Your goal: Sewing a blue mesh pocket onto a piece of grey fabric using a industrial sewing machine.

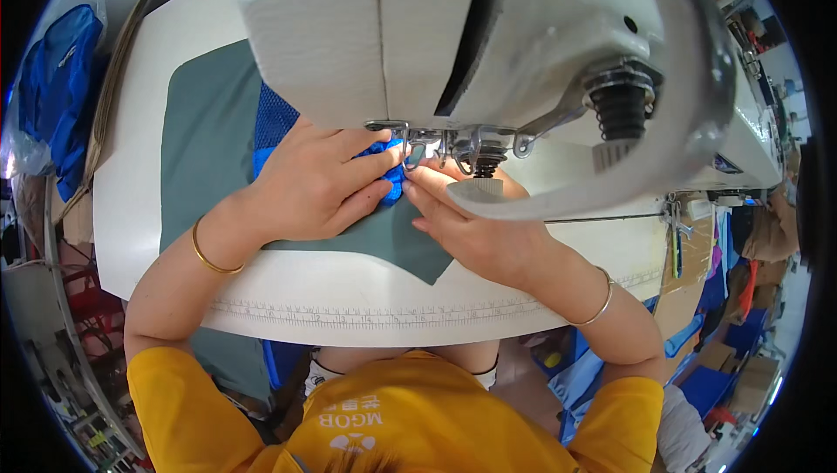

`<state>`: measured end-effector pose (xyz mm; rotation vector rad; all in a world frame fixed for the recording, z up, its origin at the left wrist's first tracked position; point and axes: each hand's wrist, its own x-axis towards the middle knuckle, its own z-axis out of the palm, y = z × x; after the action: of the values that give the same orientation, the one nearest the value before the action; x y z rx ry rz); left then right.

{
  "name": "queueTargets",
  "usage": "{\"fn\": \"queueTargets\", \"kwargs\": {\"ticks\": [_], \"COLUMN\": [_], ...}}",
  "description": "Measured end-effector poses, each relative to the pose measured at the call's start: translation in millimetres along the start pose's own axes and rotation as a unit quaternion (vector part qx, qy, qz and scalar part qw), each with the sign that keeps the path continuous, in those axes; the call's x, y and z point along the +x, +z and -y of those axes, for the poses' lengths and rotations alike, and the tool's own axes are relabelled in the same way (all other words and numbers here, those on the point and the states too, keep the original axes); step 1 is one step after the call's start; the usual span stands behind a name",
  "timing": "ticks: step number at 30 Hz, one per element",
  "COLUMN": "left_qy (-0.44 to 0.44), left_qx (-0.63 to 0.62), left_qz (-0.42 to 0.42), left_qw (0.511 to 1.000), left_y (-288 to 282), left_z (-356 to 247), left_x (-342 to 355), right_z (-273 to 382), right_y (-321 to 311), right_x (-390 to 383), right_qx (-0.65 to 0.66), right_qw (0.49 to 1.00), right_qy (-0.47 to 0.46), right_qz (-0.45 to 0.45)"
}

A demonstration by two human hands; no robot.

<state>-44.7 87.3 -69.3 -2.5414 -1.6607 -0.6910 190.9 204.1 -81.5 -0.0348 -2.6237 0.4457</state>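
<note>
My left hand (314, 178) rests on the cloth left of the sewing machine's presser foot (415, 152), its fingers and thumb gripping a bunched piece of bright blue fabric (394, 191). My right hand (479, 242) comes in from the right, fingertips closed on the fabric edge right by the foot; some of its fingers are hidden behind the machine parts. Beneath both hands lies a large grey-green fabric panel (205, 155), flat, with a pointed corner toward me. A blue mesh part (274, 114) shows beyond my left wrist. The needle point cannot be made out.
The white machine head (349, 33) overhangs my hands, with a curved arm (689, 159) at right. A printed ruler (349, 316) runs along the near edge of the white table (131, 211). Blue garments (63, 94) hang at left; cardboard (684, 285) and cloth piles stand at right.
</note>
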Motion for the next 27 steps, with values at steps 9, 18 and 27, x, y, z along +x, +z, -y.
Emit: {"fn": "queueTargets", "kwargs": {"ticks": [9,18,27], "left_qy": [0.03,0.035,0.035], "left_qx": [0.079,0.063,0.039], "left_qz": [-0.051,-0.06,-0.057], "left_qw": [0.995,0.996,0.997], "left_y": [0.1,0.6,8.5], "left_z": [-11.3,-0.9,-4.2], "left_x": [0.7,6.3,1.1], "right_z": [-1.8,-0.1,-27.1], "right_y": [-4.6,-3.7,5.1], "right_x": [-1.8,3.7,0.2], "right_qx": [-0.058,0.002,0.216], "right_qw": [0.998,0.997,0.926], "right_qy": [-0.009,0.066,0.216], "right_qz": [0.019,0.031,-0.222]}}
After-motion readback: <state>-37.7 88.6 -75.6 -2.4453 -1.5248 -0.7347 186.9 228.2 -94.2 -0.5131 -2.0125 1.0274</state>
